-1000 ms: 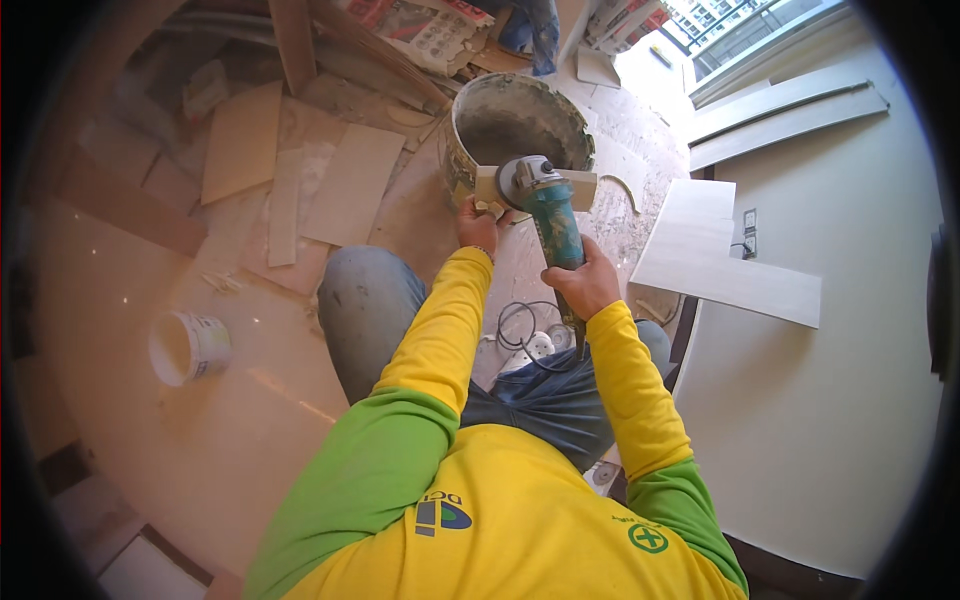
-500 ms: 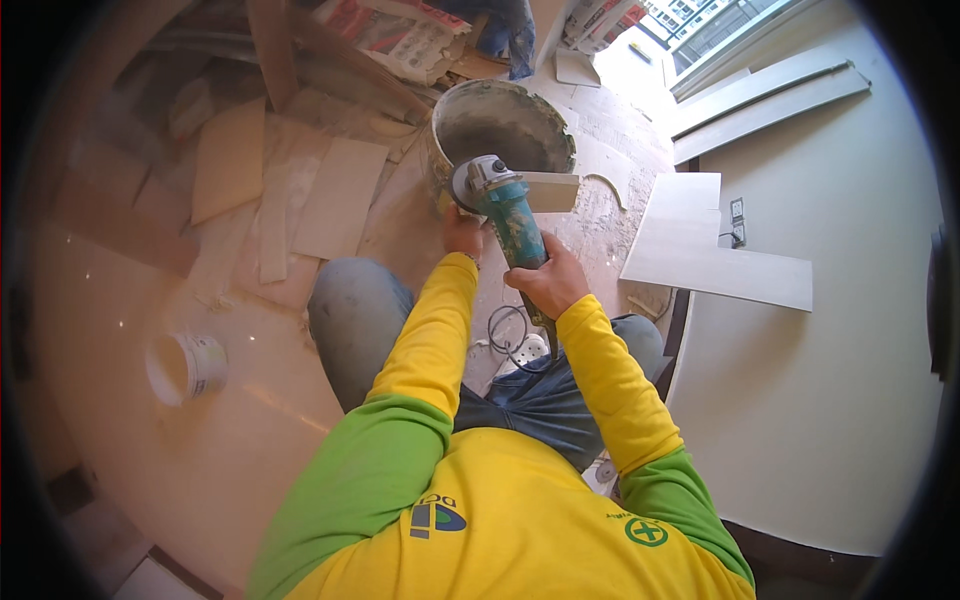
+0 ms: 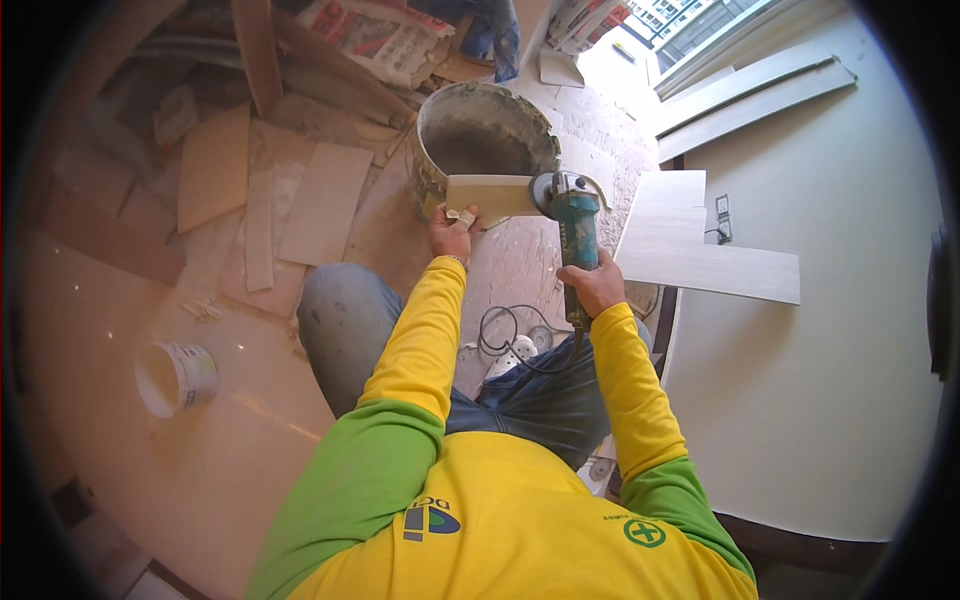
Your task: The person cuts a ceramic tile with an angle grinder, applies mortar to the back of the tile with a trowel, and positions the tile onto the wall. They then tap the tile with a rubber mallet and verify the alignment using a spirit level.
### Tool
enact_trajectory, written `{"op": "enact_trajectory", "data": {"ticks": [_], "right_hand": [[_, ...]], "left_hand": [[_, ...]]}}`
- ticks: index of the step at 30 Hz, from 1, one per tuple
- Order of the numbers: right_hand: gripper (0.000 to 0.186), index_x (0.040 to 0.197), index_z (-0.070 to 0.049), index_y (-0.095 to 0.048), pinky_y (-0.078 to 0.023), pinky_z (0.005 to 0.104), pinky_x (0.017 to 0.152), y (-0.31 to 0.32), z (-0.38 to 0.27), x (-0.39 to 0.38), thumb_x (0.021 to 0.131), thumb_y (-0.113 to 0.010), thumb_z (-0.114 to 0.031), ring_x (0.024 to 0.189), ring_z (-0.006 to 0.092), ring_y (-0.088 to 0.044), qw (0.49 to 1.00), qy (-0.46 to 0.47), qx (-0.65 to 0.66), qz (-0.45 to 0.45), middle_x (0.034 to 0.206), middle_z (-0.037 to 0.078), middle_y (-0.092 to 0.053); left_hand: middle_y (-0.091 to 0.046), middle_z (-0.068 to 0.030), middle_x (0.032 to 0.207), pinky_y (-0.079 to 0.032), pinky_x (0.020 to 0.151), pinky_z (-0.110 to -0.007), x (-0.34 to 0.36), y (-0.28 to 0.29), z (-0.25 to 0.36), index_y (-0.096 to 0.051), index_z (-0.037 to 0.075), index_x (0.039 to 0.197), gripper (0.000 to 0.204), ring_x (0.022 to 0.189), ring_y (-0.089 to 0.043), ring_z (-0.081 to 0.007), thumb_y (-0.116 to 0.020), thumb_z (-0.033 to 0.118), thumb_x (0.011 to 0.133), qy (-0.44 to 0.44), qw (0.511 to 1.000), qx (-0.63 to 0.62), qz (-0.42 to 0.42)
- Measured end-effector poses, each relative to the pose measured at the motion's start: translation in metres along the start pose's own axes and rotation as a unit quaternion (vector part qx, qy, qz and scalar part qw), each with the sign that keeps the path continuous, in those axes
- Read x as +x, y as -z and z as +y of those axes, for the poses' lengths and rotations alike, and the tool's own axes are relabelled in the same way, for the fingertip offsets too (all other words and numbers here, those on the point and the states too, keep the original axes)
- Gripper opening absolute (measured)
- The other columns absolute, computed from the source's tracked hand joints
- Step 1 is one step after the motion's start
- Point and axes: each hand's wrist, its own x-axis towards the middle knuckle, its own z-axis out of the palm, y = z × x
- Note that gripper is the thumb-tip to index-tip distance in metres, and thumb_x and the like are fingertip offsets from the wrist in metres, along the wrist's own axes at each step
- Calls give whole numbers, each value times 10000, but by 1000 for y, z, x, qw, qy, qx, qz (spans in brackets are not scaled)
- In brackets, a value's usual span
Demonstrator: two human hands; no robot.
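In front of the bucket (image 3: 465, 115), the left hand (image 3: 450, 240) grips a narrow strip (image 3: 490, 196) by its lower edge, arm stretched forward. The right hand (image 3: 598, 286), nearer the body and right of the bucket, wraps an angle grinder (image 3: 577, 232), teal and dust-smeared, its disc at the strip's right end. The strip is cream and straight-edged, overlapping the bucket's near side. Dusty floor (image 3: 505, 265) surrounds the bucket; pale boards (image 3: 325, 200) lie left of it, an L-shaped panel (image 3: 690, 235) right, a bright window (image 3: 705, 38) beyond.
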Motion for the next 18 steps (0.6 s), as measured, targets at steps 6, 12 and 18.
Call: {"op": "enact_trajectory", "data": {"ticks": [6,12,18], "right_hand": [[610,1162,-2,-591,-520,366,816,-36,-21,-22,647,-730,-297,865,309,-663,996,63,21,-63,968,199,-674],[671,1217,-3,-561,-503,392,884,-40,-30,-30,647,-714,-323,972,367,-649,993,77,-19,-87,1045,238,-662],[630,1161,4,-592,-510,380,857,-4,3,5,636,-738,-311,932,339,-657,999,22,-16,-35,1015,219,-672]], "left_hand": [[-605,-82,1102,-600,855,-384,0,0,3,-545,65,1116,272,987,-634,-220,-571,-90,895,19,1000,4,-14],[-602,-82,1108,-606,841,-378,-2,6,-3,-535,74,1135,281,986,-633,-242,-565,-75,898,17,1000,11,20],[-607,-63,1061,-614,793,-363,7,8,-6,-553,102,1106,285,955,-638,-208,-586,-80,889,16,999,21,-17]]}}
